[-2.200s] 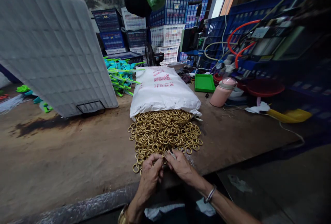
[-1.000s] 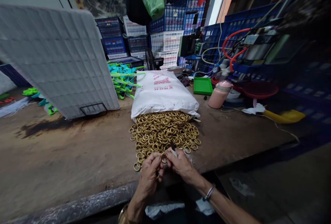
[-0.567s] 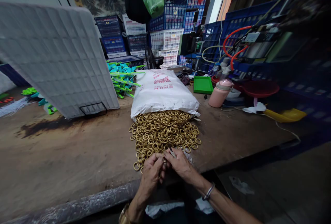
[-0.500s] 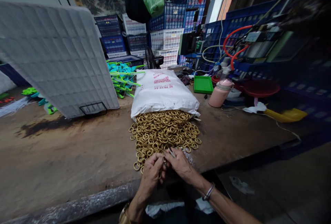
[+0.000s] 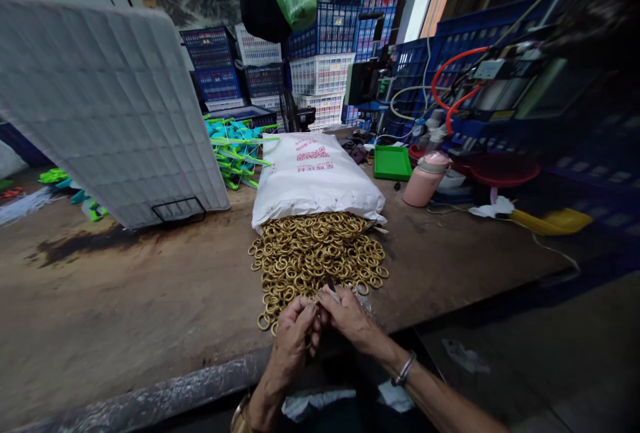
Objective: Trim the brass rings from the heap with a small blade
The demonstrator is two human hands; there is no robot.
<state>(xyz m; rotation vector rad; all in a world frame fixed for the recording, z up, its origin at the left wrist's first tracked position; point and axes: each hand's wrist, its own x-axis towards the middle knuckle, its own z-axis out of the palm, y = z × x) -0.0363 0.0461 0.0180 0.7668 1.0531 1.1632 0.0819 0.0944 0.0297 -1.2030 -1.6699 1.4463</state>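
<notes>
In the head view, a heap of gold-coloured rings (image 5: pixel 320 253) spills from the mouth of a white printed sack (image 5: pixel 315 173) on the wooden table. Just in front of the heap, my two hands meet near the table's edge. My left hand (image 5: pixel 295 333) is closed, with fingers pinching what looks like a gold ring, mostly hidden by the fingers. My right hand (image 5: pixel 347 316) grips a small knife-like tool (image 5: pixel 331 284), its dark end pointing up and away. Its other end is covered by the right fingers, which touch the left fingertips.
A tall white padded panel (image 5: pixel 115 113) stands at left, with green and teal plastic pieces (image 5: pixel 235 150) behind it. To the right are a pink bottle (image 5: pixel 427 180), a green tray (image 5: pixel 393 163) and a machine with orange hoses (image 5: pixel 495 86). Stacked crates (image 5: pixel 323 73) rise behind.
The tool in my right hand has tipped slightly, showing more of its dark end. My fingers have shifted a little; the heap and sack look unchanged.
</notes>
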